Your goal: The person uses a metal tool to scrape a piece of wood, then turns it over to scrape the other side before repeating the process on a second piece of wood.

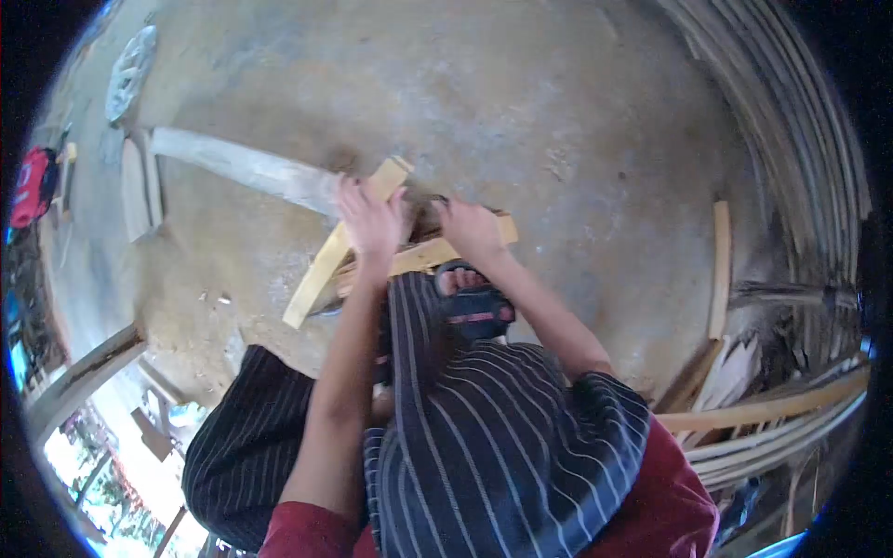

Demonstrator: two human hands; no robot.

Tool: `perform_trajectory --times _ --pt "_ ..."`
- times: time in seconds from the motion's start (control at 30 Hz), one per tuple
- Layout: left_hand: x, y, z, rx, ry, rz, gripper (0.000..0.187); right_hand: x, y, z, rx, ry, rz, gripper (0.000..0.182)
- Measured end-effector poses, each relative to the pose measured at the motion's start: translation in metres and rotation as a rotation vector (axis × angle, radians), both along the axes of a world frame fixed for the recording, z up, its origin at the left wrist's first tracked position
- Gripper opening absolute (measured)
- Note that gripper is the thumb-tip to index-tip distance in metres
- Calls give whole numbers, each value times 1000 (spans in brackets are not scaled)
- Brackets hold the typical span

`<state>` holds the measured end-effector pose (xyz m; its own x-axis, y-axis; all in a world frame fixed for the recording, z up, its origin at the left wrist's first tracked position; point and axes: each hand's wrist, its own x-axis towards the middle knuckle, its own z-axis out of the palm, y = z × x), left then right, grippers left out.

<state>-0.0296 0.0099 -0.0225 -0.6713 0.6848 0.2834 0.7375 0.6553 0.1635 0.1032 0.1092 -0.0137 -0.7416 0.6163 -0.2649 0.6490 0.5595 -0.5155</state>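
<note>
In the head view, my left hand is closed over a pale wooden strip, which runs slantwise under the palm, its far end sticking out past my fingers. My right hand is just to the right, with fingers curled. Something dark shows at its fingertips, but blur hides what it is. Beneath the hands, another wooden piece lies crosswise in front of my sandalled foot. A long grey-white board reaches away to the left from near my left hand.
Bare concrete floor surrounds the work. Long strips curve along the right side, with a short upright wooden piece nearby. At the left are short boards and a red item. Striped dark cloth covers my legs.
</note>
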Motion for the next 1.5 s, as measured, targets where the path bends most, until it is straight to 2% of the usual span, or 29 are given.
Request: perform_trajectory --times 0.13,0.33,0.53,0.67,0.87,0.97,1.07,1.17,1.27,1.37,1.47,1.5 --pt "12 6 6 -138 -66 170 52 -6 -4 10 30 -41 -67 33" --pt "13 3 2 49 -36 98 50 1 0 -1 22 15 -56 34" --pt "8 1 -1 -17 2 81 45 3 -3 15 -37 5 -59 31" --pt "8 5 3 -32 2 77 45 31 -8 7 -39 -28 -66 31" --pt "6 3 3 -68 50 27 45 57 -11 29 -46 -69 -84 30" --pt "7 3 3 -100 -26 37 44 22 -4 20 -22 -63 7 31" --pt "8 4 0 -100 -12 69 44 -13 -2 13 44 -7 -48 35" --pt "8 6 0 -84 7 62 43 4 -7 13 17 -5 -34 34" --pt "7 5 6 -133 -40 72 42 50 -16 19 39 -42 -131 32" --pt "8 5 2 -110 -14 57 42 64 -15 37 -72 -197 -103 30" --pt "9 4 -1 -105 36 34 43 42 -3 31 18 34 -1 32" --pt "7 4 -2 -87 75 23 43 26 0 35 -1 -41 -5 33"
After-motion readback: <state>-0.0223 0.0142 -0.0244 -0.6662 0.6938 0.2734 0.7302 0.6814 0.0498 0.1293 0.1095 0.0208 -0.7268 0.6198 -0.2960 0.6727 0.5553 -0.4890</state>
